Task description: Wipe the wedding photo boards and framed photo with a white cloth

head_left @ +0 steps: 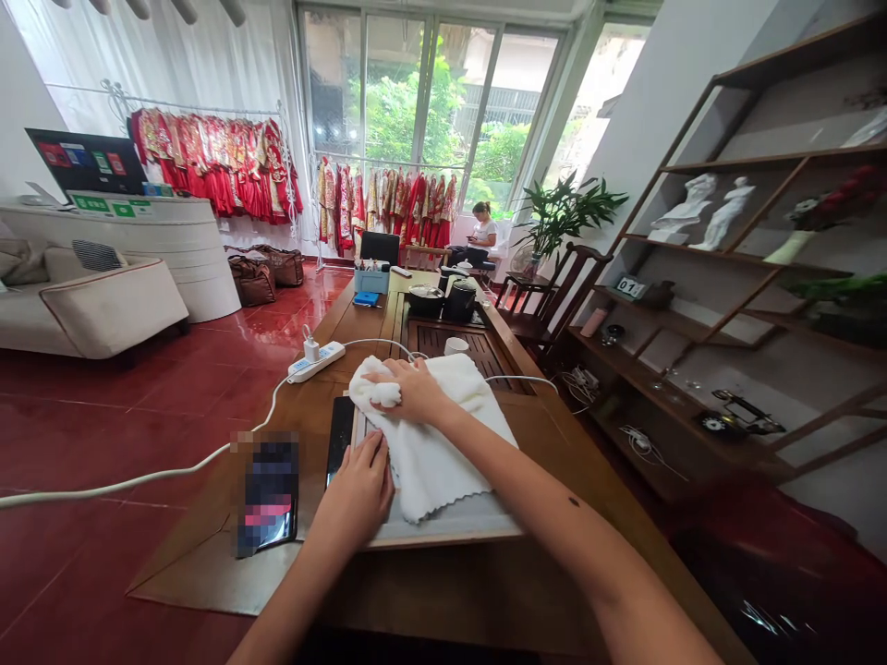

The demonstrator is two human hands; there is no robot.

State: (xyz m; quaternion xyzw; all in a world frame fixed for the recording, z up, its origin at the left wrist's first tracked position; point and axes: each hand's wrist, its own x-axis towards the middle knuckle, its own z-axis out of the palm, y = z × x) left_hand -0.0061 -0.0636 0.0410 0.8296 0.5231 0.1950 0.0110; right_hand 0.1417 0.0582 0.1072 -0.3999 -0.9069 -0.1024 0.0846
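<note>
A white towel (443, 462) with a scalloped edge is spread over a flat, light-coloured board (471, 517) on the wooden table. My right hand (412, 388) is on the towel's far left part, with a bunched fold between its thumb and fingers. The fingers of my left hand (364, 480) lie stretched out along the board's left edge, close beside the towel. Partly tucked at the board's left side is a dark, flat object (338, 434). Most of the board's surface is hidden under the towel. Left of my left hand, a phone (270, 499) with a lit screen rests on the table.
A power strip (317, 362) and its white cable (173, 468) are on the table's left side. Beyond the towel are a white cup (455, 346), a tea tray (443, 340) and a black kettle (461, 300). A person (481, 235) sits near the window. Shelves (735, 249) stand right.
</note>
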